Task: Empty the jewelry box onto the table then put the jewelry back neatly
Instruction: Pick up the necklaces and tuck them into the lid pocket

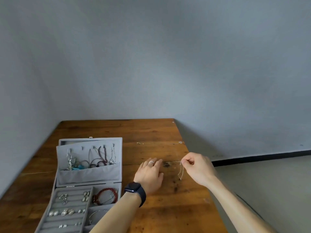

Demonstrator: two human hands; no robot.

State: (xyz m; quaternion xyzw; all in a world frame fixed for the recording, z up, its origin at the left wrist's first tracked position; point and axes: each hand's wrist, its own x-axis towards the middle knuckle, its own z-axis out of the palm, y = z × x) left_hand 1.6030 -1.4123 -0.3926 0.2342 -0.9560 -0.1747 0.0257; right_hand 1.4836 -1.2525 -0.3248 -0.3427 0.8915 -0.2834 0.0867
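While right hand (198, 169) pinches chain (180, 178) | left hand (149, 175) flat beside it

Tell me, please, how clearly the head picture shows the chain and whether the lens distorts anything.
Head view: soft, even light, faint shadows; the thin chain pinched by the right hand nearly vanishes against the table; the wide lens splays the table edges; the box looks slightly soft.
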